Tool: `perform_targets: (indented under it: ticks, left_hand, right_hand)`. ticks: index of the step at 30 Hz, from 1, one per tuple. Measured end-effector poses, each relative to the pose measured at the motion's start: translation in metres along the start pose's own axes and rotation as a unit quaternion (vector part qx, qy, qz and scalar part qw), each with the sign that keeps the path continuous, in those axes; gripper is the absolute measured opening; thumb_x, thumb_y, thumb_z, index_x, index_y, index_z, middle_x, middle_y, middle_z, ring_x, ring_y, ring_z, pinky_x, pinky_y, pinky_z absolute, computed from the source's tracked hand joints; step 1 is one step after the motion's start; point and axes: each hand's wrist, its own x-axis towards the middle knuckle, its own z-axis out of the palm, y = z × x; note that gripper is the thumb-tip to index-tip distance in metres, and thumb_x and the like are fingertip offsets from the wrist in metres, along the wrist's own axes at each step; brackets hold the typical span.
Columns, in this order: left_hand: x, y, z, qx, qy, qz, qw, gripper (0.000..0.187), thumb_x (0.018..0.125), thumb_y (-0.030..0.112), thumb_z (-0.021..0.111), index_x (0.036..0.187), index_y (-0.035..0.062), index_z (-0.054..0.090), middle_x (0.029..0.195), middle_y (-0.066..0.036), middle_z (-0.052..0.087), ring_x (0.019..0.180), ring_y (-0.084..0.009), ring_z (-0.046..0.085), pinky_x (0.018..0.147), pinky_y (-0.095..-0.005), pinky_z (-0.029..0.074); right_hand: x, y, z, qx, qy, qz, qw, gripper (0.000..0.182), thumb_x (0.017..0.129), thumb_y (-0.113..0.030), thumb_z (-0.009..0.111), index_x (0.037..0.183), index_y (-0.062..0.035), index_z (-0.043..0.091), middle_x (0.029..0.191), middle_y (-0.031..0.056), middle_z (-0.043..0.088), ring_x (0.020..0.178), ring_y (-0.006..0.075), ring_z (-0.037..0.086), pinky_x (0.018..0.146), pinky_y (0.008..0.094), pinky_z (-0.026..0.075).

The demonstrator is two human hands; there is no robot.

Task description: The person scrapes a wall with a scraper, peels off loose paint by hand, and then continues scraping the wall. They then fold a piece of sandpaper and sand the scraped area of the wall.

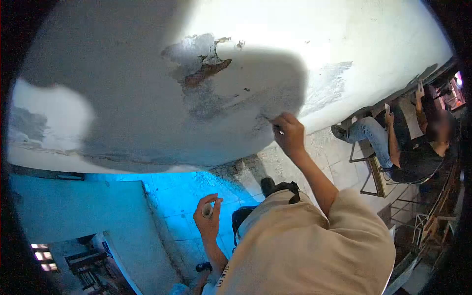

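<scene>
My right hand [291, 135] is pinched together against the plastered wall [246, 105], by a rough grey patch. A thin dark tip shows at its fingertips, but I cannot make out what they grip. Up and to the left of this hand, the wall has a brown broken hole [206, 73] with peeled grey plaster around it. Lower down, away from the wall, my left hand [207, 223] curls its thumb and fingers around a small round cup-like thing [207, 210]. The palm side of that hand faces me.
On the right a person [418, 160] in jeans sits, with a pale flat object in one hand. Metal-framed furniture [378, 172] stands beside them. Rubble [236, 172] lies along the wall's foot on the tiled floor [182, 226]. A doorway opens at lower left.
</scene>
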Motion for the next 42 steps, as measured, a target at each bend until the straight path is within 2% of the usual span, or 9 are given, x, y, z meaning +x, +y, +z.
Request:
perform_targets:
  ticks: [4,6,13,16,17,25,32,37,42]
  left_hand:
    - [0.002,0.006,0.001,-0.012,-0.017,0.040,0.999,0.018,0.081,0.009,0.066,0.098,0.0049,0.063,0.082,-0.006,0.067,0.055,-0.0059,0.054,0.045,-0.0212,0.042]
    - [0.002,0.013,0.000,0.002,-0.030,-0.017,0.999,0.013,0.084,0.009,0.064,0.096,0.0039,0.064,0.088,-0.008,0.067,0.077,-0.0126,0.063,0.059,-0.0259,0.049]
    - [0.002,0.001,0.005,-0.024,-0.011,0.041,0.999,0.019,0.082,0.010,0.066,0.100,0.0041,0.062,0.083,-0.006,0.066,0.057,-0.0059,0.055,0.044,-0.0196,0.042]
    - [0.001,0.006,0.000,0.001,-0.043,0.006,0.999,0.015,0.084,0.010,0.065,0.097,0.0036,0.064,0.089,-0.008,0.067,0.076,-0.0122,0.063,0.058,-0.0244,0.047]
    - [-0.003,0.003,-0.002,-0.005,-0.039,0.007,0.999,0.015,0.083,0.010,0.065,0.097,0.0036,0.064,0.088,-0.008,0.067,0.076,-0.0119,0.063,0.058,-0.0237,0.047]
    - [-0.007,0.003,-0.002,-0.011,-0.033,0.036,0.999,0.016,0.083,0.010,0.065,0.098,0.0043,0.063,0.086,-0.006,0.067,0.056,-0.0042,0.053,0.048,-0.0225,0.041]
    - [-0.011,0.004,0.001,-0.042,-0.006,-0.014,0.999,0.015,0.084,0.011,0.065,0.097,0.0042,0.064,0.085,-0.006,0.067,0.059,-0.0064,0.056,0.051,-0.0235,0.044]
    - [-0.010,0.003,-0.004,0.002,-0.026,-0.013,1.000,0.015,0.084,0.012,0.066,0.096,0.0032,0.064,0.086,-0.007,0.067,0.063,-0.0089,0.059,0.054,-0.0248,0.047]
    - [-0.004,0.007,0.003,-0.029,-0.027,-0.030,0.999,0.016,0.083,0.012,0.066,0.096,0.0030,0.064,0.087,-0.008,0.067,0.073,-0.0125,0.062,0.065,-0.0280,0.050]
  right_hand:
    - [-0.013,0.012,0.008,-0.037,-0.038,-0.055,0.997,0.015,0.064,0.005,0.065,0.073,-0.0044,0.059,0.069,0.0090,0.055,0.059,0.0247,0.058,0.052,0.0337,0.047]
    - [-0.005,0.018,-0.014,-0.011,-0.043,0.005,0.999,0.014,0.066,0.006,0.066,0.071,-0.0027,0.058,0.070,0.0090,0.055,0.058,0.0229,0.058,0.052,0.0317,0.048]
    - [0.004,0.009,-0.001,0.059,-0.054,0.035,0.996,0.014,0.064,0.002,0.065,0.074,-0.0036,0.059,0.072,0.0095,0.056,0.068,0.0276,0.059,0.059,0.0372,0.047]
    - [0.008,0.003,-0.021,0.057,-0.081,0.014,0.995,0.014,0.064,0.003,0.065,0.075,-0.0035,0.059,0.072,0.0094,0.056,0.068,0.0270,0.060,0.058,0.0357,0.048]
    - [0.015,-0.004,-0.036,0.049,-0.063,0.005,0.997,0.012,0.068,0.007,0.068,0.071,0.0006,0.059,0.072,0.0089,0.058,0.062,0.0163,0.062,0.056,0.0264,0.053]
    - [0.004,0.003,-0.004,0.018,-0.067,-0.016,0.997,0.013,0.065,0.009,0.065,0.070,-0.0011,0.059,0.069,0.0088,0.057,0.062,0.0208,0.061,0.054,0.0286,0.049]
    - [-0.003,0.004,0.012,0.045,-0.065,0.002,0.997,0.015,0.061,0.004,0.065,0.071,-0.0048,0.059,0.069,0.0093,0.057,0.066,0.0270,0.058,0.058,0.0358,0.047]
    - [0.015,0.000,-0.025,0.041,-0.034,0.048,0.997,0.013,0.066,0.007,0.069,0.070,-0.0012,0.060,0.071,0.0102,0.059,0.062,0.0195,0.063,0.055,0.0244,0.053]
    - [-0.003,0.001,0.021,0.039,-0.057,0.000,0.998,0.012,0.062,0.003,0.066,0.069,-0.0018,0.059,0.071,0.0110,0.059,0.068,0.0260,0.061,0.060,0.0339,0.050]
